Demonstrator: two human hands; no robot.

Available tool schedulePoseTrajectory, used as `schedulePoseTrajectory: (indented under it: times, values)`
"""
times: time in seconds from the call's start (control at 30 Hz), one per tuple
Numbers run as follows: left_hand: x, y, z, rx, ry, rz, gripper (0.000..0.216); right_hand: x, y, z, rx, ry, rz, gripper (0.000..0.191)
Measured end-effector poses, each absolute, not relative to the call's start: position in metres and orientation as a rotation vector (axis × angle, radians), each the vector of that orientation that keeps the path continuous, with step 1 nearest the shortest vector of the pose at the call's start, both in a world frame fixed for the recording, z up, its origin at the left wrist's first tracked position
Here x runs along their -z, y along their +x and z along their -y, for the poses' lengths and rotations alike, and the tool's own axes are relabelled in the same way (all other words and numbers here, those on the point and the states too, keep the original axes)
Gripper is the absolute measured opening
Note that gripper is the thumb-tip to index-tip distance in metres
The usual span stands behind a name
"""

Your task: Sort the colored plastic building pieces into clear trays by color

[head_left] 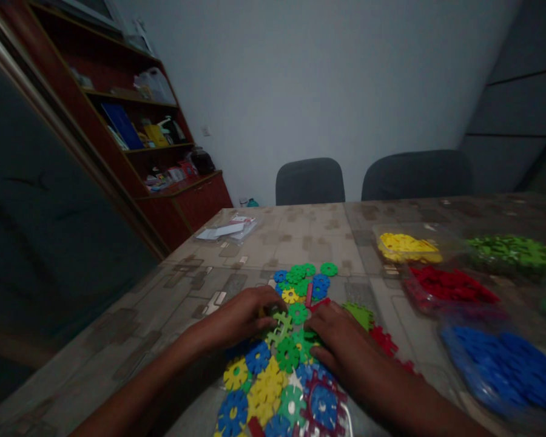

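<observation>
A pile of plastic interlocking discs (267, 388) in blue, yellow and green lies in front of me. On the pile's left side, my left hand (253, 312) has its fingers curled at the edge of a lime-green toothed piece (279, 329). From the right, my right hand (335, 331) reaches over the pile, its thumb and fingers closed around a green interlocking disc (311, 335) that is mostly covered. Between the hands lies another green disc (298, 314). A red strip (309, 295) stands out among the discs beyond them.
At right are clear tubs of yellow pieces (407, 247), red pieces (452, 285), blue pieces (509, 367) and green pieces (516, 252). Loose red toothed pieces (383, 341) lie beside my right forearm. Plastic packets (230, 229) rest at the far left table edge. Two chairs (310, 181) stand behind.
</observation>
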State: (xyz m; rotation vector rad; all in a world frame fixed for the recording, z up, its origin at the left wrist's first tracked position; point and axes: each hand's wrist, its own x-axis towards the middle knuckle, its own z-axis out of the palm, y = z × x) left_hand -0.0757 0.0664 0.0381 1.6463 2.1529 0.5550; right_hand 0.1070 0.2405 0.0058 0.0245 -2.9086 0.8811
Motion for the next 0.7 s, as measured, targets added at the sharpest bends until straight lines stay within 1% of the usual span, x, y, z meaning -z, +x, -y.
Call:
schedulePoseTrajectory:
  times: [0.07,0.17,0.23,0.27,0.33,0.4,0.43,0.57,0.63,0.7]
  values:
    - [-0.041,-0.077,-0.065,-0.566,1.684,-2.136,0.022,-0.004,0.105,-0.242,-0.924,-0.011,2.864,0.026]
    - [-0.045,-0.077,-0.065,-0.564,1.68,-2.142,0.021,-0.003,0.102,-0.25,-0.967,-0.019,2.853,0.016]
    - [-0.047,-0.075,-0.065,-0.539,1.648,-2.137,0.017,-0.002,0.103,-0.255,-0.993,-0.021,2.864,0.016]
    - [-0.048,-0.073,-0.065,-0.526,1.637,-2.123,0.016,-0.002,0.104,-0.256,-1.004,-0.02,2.871,0.018]
    - [-0.049,-0.07,-0.065,-0.512,1.635,-2.071,0.014,-0.001,0.108,-0.258,-1.037,-0.014,2.889,0.031]
    - [-0.049,-0.067,-0.064,-0.518,1.656,-1.999,0.019,-0.002,0.111,-0.257,-1.091,-0.016,2.926,0.042]
    - [-0.048,-0.065,-0.064,-0.523,1.67,-1.965,0.023,-0.003,0.113,-0.257,-1.113,-0.031,2.958,0.045]
    - [-0.047,-0.06,-0.064,-0.491,1.69,-1.902,0.041,-0.01,0.117,-0.251,-1.056,-0.173,3.043,0.044]
    - [-0.046,-0.058,-0.064,-0.454,1.675,-1.922,0.044,-0.013,0.118,-0.248,-1.027,-0.19,3.014,0.044]
    - [-0.046,-0.055,-0.065,-0.434,1.664,-1.943,0.042,-0.014,0.12,-0.246,-1.037,-0.181,2.979,0.043]
